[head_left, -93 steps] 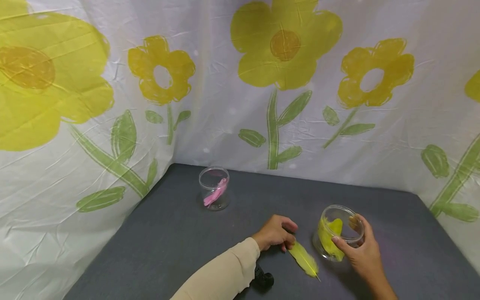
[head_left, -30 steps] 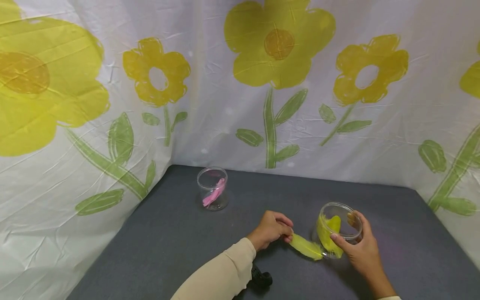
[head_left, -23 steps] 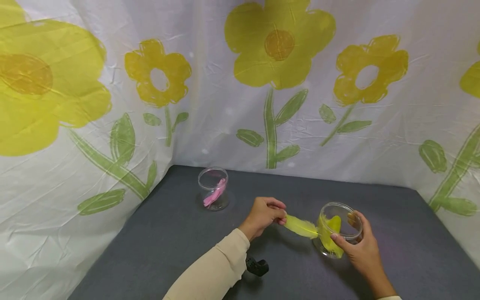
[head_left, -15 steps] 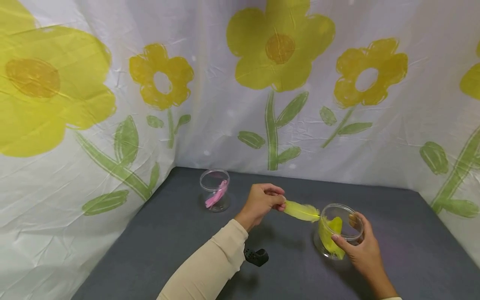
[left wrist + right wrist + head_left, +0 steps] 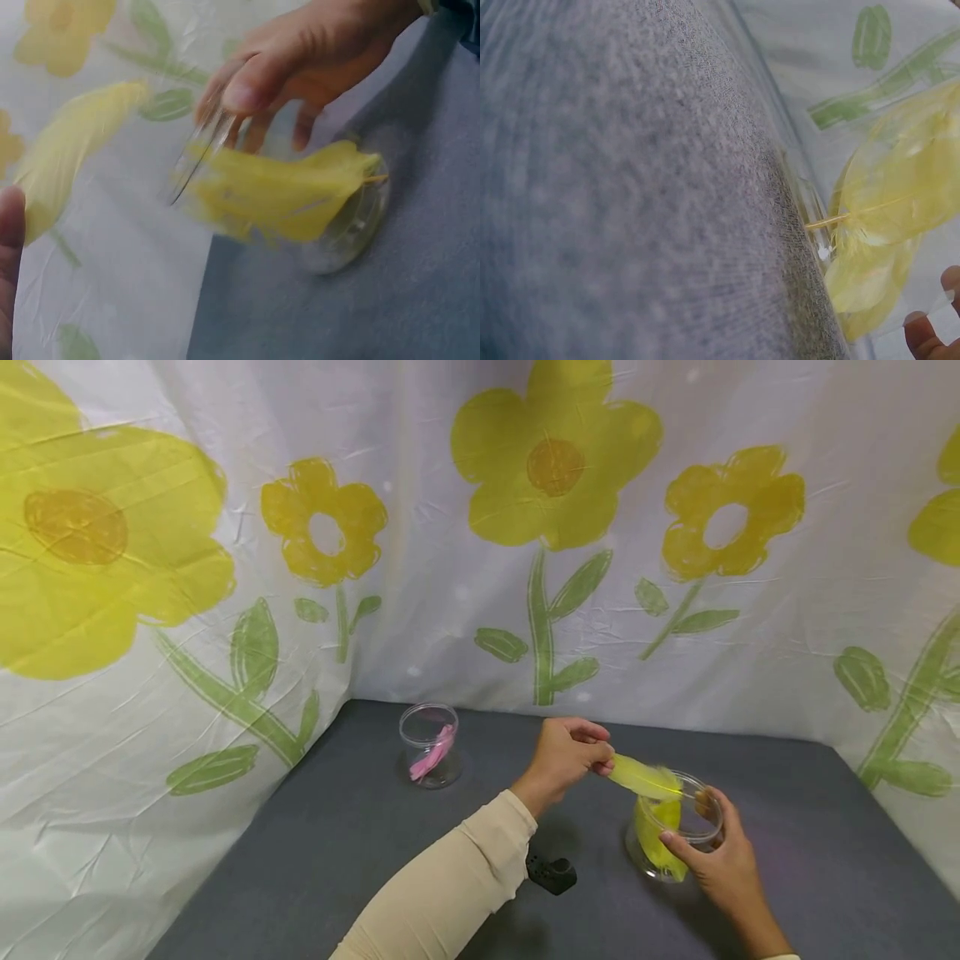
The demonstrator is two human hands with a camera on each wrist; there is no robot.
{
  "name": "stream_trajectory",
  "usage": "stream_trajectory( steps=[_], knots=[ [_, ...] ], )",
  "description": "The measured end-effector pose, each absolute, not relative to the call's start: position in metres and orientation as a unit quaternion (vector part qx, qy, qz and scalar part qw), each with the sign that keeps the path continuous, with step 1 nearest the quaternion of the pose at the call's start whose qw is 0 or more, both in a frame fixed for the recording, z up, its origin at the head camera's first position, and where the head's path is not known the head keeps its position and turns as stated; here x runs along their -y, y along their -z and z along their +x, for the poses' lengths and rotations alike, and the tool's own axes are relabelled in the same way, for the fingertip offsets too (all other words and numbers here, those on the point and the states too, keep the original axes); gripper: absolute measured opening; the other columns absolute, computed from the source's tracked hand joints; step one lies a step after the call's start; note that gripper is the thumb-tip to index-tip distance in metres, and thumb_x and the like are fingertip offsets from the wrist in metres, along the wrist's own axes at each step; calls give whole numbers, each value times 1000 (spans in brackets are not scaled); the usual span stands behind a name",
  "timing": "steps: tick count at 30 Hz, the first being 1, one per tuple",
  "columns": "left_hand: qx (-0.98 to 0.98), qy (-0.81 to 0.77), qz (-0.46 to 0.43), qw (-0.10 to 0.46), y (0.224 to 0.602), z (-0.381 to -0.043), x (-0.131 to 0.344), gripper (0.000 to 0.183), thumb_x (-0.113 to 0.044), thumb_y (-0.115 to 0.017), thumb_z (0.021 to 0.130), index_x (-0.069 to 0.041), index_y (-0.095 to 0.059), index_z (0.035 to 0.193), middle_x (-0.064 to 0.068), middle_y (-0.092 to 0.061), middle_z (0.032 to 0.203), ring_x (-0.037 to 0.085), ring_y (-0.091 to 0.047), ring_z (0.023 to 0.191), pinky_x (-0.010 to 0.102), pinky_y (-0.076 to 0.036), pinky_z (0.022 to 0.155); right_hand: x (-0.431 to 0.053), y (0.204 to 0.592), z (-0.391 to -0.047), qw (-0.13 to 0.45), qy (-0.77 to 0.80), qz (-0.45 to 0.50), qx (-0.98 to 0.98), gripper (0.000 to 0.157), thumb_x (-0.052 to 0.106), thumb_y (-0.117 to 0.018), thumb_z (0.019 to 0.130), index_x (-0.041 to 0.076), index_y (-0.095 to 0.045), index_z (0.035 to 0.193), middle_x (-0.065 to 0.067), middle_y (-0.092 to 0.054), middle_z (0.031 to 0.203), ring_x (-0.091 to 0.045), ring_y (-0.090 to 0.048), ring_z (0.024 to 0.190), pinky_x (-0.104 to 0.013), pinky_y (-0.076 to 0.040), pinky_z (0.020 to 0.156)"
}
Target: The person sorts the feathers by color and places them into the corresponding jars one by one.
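My left hand (image 5: 566, 758) pinches a yellow feather (image 5: 641, 777) by one end, and its quill end overlaps the rim of a clear jar in the head view. In the left wrist view the held feather (image 5: 75, 142) is apart from the jar, beside the left thumb (image 5: 10, 232). My right hand (image 5: 726, 864) grips the clear jar (image 5: 636, 856) around its right side, thumb in front near the rim. Yellow feathers (image 5: 658, 839) stand inside the jar; a quill (image 5: 829, 221) shows near its bottom in the right wrist view. The right fingers (image 5: 259, 82) curl over the rim.
A second clear jar (image 5: 429, 714) with a pink feather-like bundle (image 5: 433, 753) stands at the back left of the dark grey table (image 5: 337, 843). A black piece (image 5: 553, 873) shows under the left sleeve (image 5: 450, 881). A flowered curtain (image 5: 435, 635) hangs behind.
The left hand has lifted the yellow feather off the table and carried it up, then right to the jar's rim. The right hand keeps its grip on the jar.
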State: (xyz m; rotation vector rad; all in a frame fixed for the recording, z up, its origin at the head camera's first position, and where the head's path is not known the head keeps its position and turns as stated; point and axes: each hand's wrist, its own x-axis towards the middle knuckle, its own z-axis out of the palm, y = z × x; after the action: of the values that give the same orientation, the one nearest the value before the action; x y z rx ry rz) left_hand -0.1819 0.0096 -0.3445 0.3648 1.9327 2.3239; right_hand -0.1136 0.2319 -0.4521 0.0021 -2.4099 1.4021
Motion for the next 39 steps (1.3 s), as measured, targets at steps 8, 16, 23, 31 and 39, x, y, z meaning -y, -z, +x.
stream_trajectory(
  steps=[8, 16, 23, 31, 39],
  knots=[
    [-702, -702, 116, 16, 355, -179, -34, 15, 11, -69, 80, -2, -71, 85, 5, -65, 68, 18, -64, 55, 32, -55, 55, -232, 452, -114, 182, -503, 8, 845, 89, 19, -82, 79, 2, -27, 147, -26, -45, 135, -40, -47, 118, -7, -36, 73],
    [-704, -699, 123, 35, 364, -169, -59, 16, 13, -70, 80, -3, -70, 85, 4, -64, 67, 18, -65, 54, 35, -56, 57, -235, 455, -114, 177, -499, 15, 848, 89, 19, -82, 80, 3, -26, 147, -26, -43, 137, -41, -44, 121, -8, -36, 74],
    [-705, -696, 129, 49, 368, -164, -69, 12, 10, -72, 80, 3, -70, 89, 3, -64, 68, 17, -65, 56, 30, -55, 54, -236, 454, -115, 169, -494, 16, 853, 90, 21, -80, 81, 3, -23, 149, -26, -40, 140, -40, -43, 124, -6, -34, 76],
    [-652, -741, 152, 52, 379, -165, -49, 14, 12, -70, 80, 1, -70, 89, 7, -65, 73, 19, -66, 59, 32, -55, 58, -232, 453, -116, 179, -492, 8, 852, 90, 21, -81, 80, 2, -25, 148, -25, -44, 137, -37, -43, 123, -9, -33, 78],
    [-605, -778, 165, 45, 384, -163, -19, 16, 15, -68, 79, 6, -69, 91, 12, -65, 74, 17, -65, 58, 38, -56, 62, -233, 453, -116, 184, -497, 14, 848, 90, 17, -82, 79, 0, -26, 147, -26, -44, 136, -38, -44, 120, -5, -33, 76]
  ],
)
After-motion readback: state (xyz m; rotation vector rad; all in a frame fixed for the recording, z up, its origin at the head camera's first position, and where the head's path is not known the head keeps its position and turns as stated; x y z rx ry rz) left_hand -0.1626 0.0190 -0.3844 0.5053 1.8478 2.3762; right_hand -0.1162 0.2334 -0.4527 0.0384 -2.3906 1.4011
